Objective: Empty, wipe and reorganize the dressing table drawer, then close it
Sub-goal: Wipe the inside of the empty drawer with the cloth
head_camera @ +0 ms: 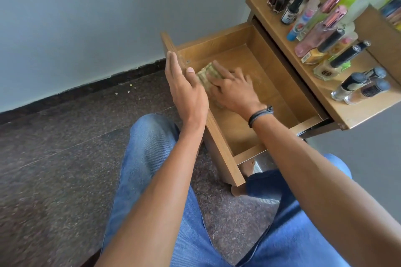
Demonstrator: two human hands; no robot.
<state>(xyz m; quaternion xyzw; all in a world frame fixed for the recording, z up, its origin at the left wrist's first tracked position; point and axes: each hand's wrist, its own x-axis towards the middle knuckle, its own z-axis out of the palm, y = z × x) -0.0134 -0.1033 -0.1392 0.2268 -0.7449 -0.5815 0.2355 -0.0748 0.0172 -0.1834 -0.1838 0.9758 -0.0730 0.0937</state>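
cloth (205,76) lies under right hand (235,92) in drawer (217,41).

No wording can be read for certain: blurred white lettering is carried by the black-capped nail polish bottle (289,17) (perhaps starting "HI"), and a dark emblem by the yellowish bottle (324,72).

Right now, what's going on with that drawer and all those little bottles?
A person is wiping out the pulled-out drawer. Their right hand presses a greenish cloth flat on the drawer floor near its front, while the left hand rests on the top edge of the drawer front. Only the cloth shows inside the drawer. The little bottles stand on the table top beside it.
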